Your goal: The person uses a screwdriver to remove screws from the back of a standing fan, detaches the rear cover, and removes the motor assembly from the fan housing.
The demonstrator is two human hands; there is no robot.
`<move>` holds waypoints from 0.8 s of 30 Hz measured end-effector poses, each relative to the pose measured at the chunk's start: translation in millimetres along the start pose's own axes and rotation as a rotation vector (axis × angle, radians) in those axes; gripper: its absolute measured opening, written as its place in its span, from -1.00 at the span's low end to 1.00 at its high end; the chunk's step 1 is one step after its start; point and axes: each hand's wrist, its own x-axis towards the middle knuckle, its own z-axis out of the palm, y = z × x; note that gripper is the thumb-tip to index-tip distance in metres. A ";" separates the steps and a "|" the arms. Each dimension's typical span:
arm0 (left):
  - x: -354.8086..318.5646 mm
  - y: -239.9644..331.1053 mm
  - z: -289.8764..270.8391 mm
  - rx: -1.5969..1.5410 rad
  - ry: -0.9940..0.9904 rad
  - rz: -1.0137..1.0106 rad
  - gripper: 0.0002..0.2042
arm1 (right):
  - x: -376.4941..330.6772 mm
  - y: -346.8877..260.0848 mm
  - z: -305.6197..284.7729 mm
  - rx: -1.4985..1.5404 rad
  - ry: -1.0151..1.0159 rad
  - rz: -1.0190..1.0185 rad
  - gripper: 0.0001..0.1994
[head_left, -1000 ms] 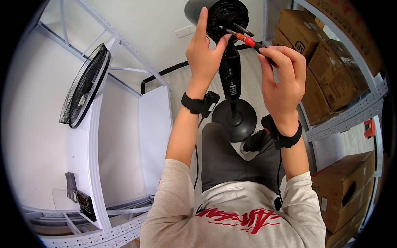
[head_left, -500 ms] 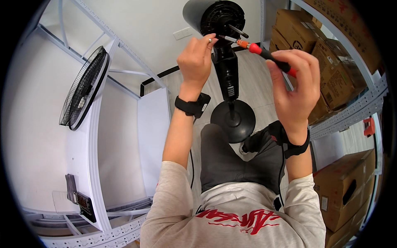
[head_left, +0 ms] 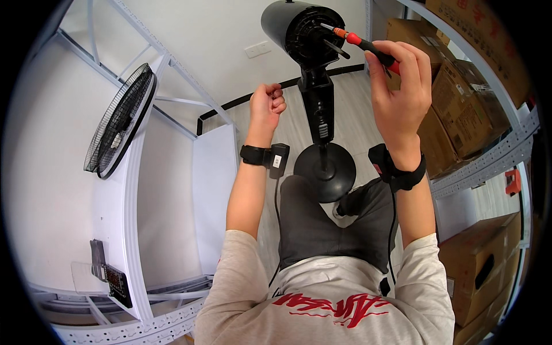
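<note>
A: In the head view, how does your right hand (head_left: 402, 86) hold the screwdriver (head_left: 354, 39)?

B: You pinch it by the rear of its black-and-red handle, your thumb on one side and your fingers on the other. The red collar and the shank stick out beyond your fingertips, slanting up and to the left.

A: Where does its tip lie, then?

B: It is well ahead of your grip, at the front face of the black fan motor housing (head_left: 287, 26). You can't tell from here whether it touches. The motor shaft (head_left: 337, 49) juts out just below the screwdriver, apart from it.

A: And your left hand (head_left: 267, 106)?

B: Its fingers curl in toward the palm, below the housing and left of the fan column (head_left: 318, 109), touching neither. Whether you have anything tucked inside it, I cannot tell.

A: What else is around you?

B: The round fan base (head_left: 325, 172) stands on the floor ahead of your knees; the fan grille (head_left: 122, 118) leans on the shelf to your left.
</note>
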 end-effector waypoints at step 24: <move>-22.3 36.7 70.5 0.568 0.067 0.695 -0.63 | 8.8 -9.3 3.8 -0.234 -0.073 0.088 -0.82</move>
